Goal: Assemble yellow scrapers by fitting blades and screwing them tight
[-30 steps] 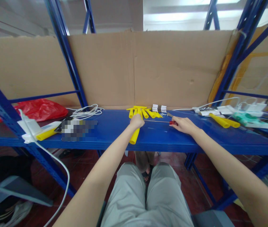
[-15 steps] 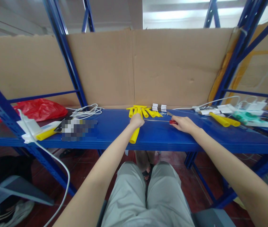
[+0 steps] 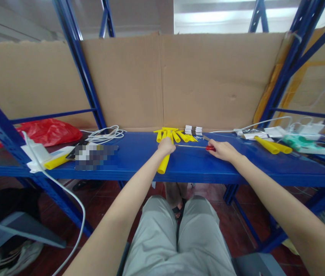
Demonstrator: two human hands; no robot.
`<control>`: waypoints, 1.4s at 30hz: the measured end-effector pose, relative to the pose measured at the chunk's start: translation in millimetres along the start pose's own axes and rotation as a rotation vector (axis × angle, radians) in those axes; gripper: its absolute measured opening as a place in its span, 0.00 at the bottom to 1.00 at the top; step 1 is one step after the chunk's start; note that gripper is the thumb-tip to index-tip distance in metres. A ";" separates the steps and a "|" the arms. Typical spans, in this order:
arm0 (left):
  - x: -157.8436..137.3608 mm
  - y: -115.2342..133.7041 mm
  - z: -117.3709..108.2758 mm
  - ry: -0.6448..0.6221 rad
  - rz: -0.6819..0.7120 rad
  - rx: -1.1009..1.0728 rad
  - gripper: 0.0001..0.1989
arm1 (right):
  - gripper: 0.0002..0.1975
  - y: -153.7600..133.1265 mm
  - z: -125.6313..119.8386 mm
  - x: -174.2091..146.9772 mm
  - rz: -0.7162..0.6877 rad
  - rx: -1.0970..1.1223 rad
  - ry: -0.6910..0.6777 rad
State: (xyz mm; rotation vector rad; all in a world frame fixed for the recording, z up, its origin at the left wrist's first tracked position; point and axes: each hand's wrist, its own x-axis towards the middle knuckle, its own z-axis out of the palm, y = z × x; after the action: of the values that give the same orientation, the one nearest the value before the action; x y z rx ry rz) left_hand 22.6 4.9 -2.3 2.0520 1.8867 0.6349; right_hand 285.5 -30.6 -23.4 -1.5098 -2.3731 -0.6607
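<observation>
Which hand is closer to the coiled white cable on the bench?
Left. The left hand is right of the coiled white cable, gripping a yellow tube; the right hand is farther right, holding a red handle.

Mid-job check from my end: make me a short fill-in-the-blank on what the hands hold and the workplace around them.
1. The left hand grips a ____ tube-shaped piece.
2. The right hand holds a ____-handled tool.
3. The tool's thin shaft points toward the ____ hand.
4. The tall brown panel behind the blue work surface is made of ____.

Missing words: yellow; red; left; cardboard.
</observation>
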 end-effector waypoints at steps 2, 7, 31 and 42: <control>-1.1 0.3 -0.2 0.025 -0.007 0.070 0.21 | 0.10 0.3 0.0 -0.3 -0.025 -0.018 0.012; -2.7 1.2 -1.4 0.034 -0.036 0.133 0.20 | 0.14 2.2 1.7 -1.0 -0.061 -0.017 0.032; 3.2 -1.2 3.2 0.020 -0.018 0.116 0.20 | 0.10 4.9 4.3 0.3 -0.036 -0.034 0.051; -2.5 2.8 2.6 0.026 -0.009 0.112 0.20 | 0.12 7.6 4.5 -0.7 -0.025 -0.063 0.061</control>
State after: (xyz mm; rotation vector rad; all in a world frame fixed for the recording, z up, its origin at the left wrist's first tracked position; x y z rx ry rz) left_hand 26.2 2.4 -3.5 2.1117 1.9873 0.5679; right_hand 292.8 -26.2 -25.7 -1.4652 -2.3496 -0.7835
